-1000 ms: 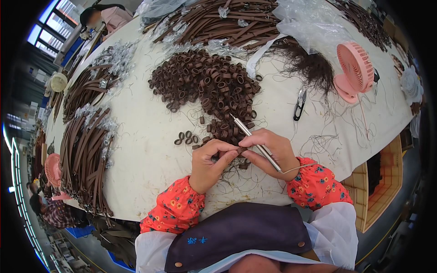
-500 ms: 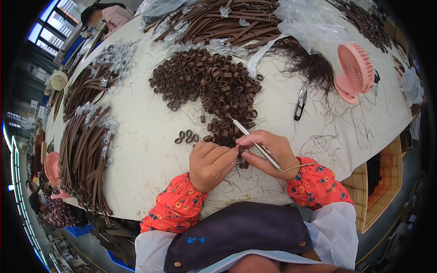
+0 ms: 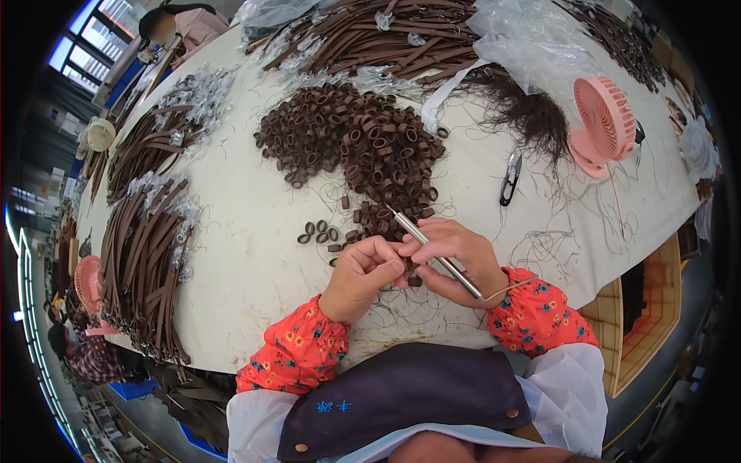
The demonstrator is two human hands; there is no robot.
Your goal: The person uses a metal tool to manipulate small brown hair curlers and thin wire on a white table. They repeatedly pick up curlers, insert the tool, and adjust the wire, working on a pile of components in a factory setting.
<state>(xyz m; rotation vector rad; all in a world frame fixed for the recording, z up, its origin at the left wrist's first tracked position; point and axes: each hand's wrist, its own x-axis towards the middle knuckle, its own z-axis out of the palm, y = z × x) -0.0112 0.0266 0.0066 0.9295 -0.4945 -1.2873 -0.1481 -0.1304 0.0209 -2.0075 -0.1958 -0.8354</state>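
My right hand [image 3: 469, 262] is closed around a slim silver pen-shaped tool [image 3: 437, 255], its narrow tip pointing up and left at the pile. A thin cord trails from the tool's back end over my wrist. Fingers bent and pinched, my left hand [image 3: 356, 279] meets the right fingertips; anything between them is too small or hidden to make out. Just beyond both hands lies a heap of brown strap loops [image 3: 390, 147], small oval rings. To the left of its lower end sits a little group of loops [image 3: 322, 227] with their openings up.
Black thread snips [image 3: 509, 181] lie right of the heap, near a pink fan [image 3: 600, 123]. Brown straps [image 3: 147, 262] are stacked at left, and more straps [image 3: 386, 38] at the back with plastic film. Loose threads [image 3: 544, 243] scatter the white tabletop. A box [image 3: 652, 309] stands lower right.
My left hand has turned, now showing its thumb and curled fingers. The right fingers have shifted slightly, and the tool's tip has dropped a little.
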